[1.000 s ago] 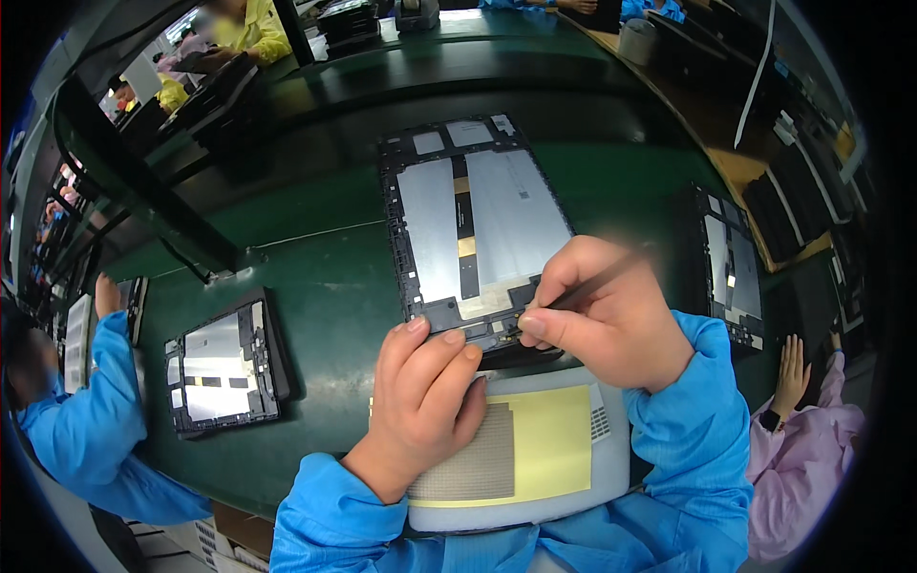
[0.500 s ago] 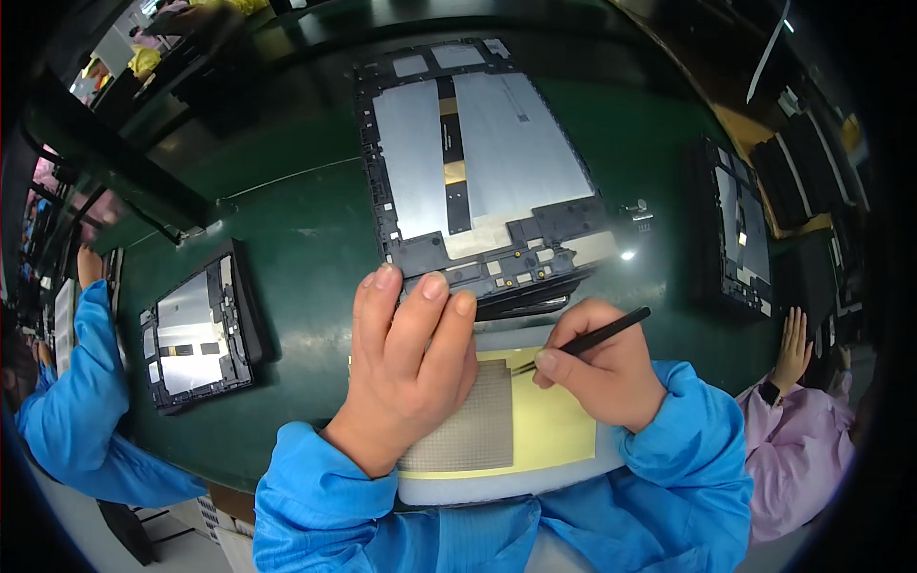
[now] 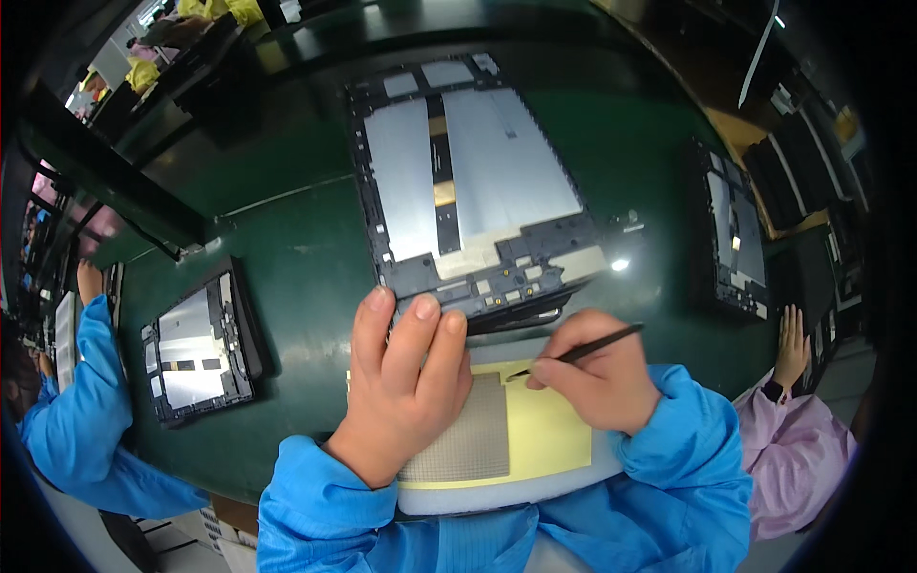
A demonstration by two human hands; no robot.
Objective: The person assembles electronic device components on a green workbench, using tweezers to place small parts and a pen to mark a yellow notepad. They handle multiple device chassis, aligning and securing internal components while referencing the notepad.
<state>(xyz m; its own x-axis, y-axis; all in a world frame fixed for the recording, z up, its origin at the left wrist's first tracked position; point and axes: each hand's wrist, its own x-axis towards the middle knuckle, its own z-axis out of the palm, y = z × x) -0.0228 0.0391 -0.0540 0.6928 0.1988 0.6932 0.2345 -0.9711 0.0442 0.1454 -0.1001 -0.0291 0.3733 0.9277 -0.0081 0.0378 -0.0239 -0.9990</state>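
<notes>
In the middle lies a tablet-sized device frame (image 3: 516, 181), its silver plate crossed by a black strip, resting on another dark piece. My left hand (image 3: 406, 392) lies with fingers stretched out, their tips at the frame's near edge; its thumb is hidden. It covers part of a gray gridded sheet (image 3: 473, 439) on yellow backing paper (image 3: 549, 430). My right hand (image 3: 597, 368) is closed in a pinch on black tweezers (image 3: 604, 341). Their tips point left at the gridded sheet's upper right corner; whether they hold a piece is too small to tell.
A pale pad (image 3: 535, 495) lies under the yellow paper. Similar device frames stand at left (image 3: 196, 349) and right (image 3: 735, 229). Tiny loose bits (image 3: 626, 224) lie right of the middle frame. Co-workers' arms, in a blue sleeve (image 3: 81, 401) and a pink sleeve (image 3: 793, 449), flank the green table.
The frames and table appear slightly lower in the picture. The tweezers lie at a flatter slant, their tips shifted slightly left toward the sheet's corner. My left hand keeps its place at the frame.
</notes>
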